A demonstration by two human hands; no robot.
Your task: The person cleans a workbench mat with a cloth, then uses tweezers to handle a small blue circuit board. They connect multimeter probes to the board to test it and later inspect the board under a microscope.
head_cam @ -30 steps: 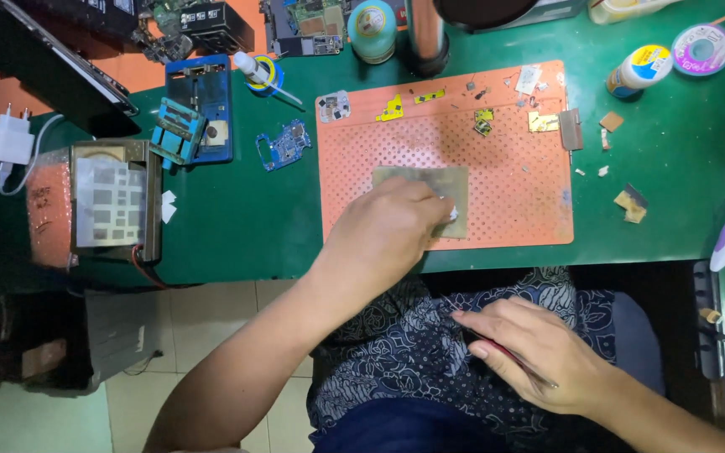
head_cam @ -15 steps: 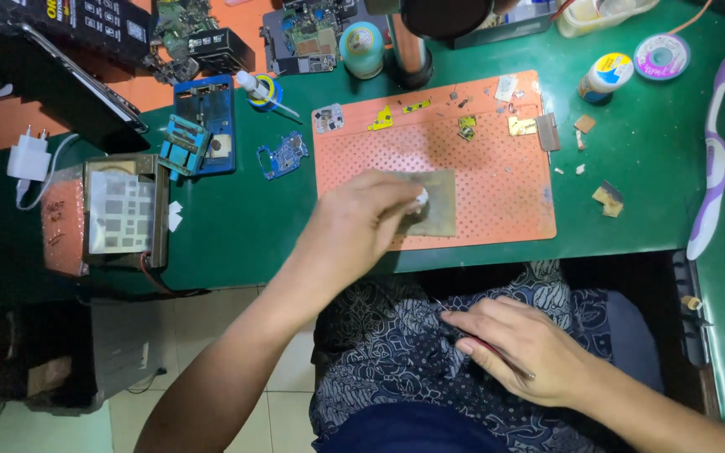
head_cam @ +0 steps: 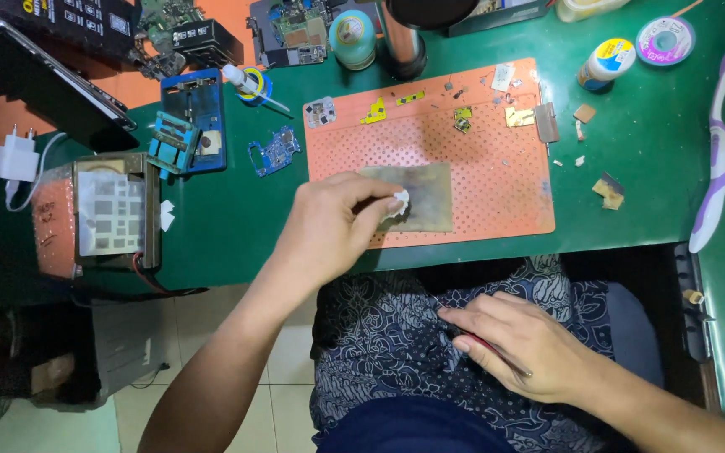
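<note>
Head view, looking down: left hand [head_cam: 329, 231] reaches over the green bench [head_cam: 648, 159] onto the orange perforated mat [head_cam: 480, 151], fingertips [head_cam: 383, 204] pinched shut on a small white wad [head_cam: 400, 200] — cotton or tissue, cannot tell which. Wad is pressed at the left edge of a dull grey-brown metal plate [head_cam: 425, 193] lying flat near the mat's front edge. Step looks like wiping that plate. To do it well, my judgement: keep the pinch tight so the wad doesn't slip out, press flat not with a fingernail, stroke along the plate's long side, and steady the plate — nothing holds it down, so it could slide on the mat. Stay clear of the small gold and yellow parts [head_cam: 463, 117] further back on the mat.

Right hand [head_cam: 522, 344] rests on the patterned cloth [head_cam: 379, 327] over the lap, well apart from the bench; fingers loosely curled around a thin dark-and-red tool [head_cam: 497, 352], tip pointing right — tweezers or probe, too thin to tell. Grip looks relaxed, not in use.

Purple toothbrush [head_cam: 719, 143] lies far right, untouched.
</note>
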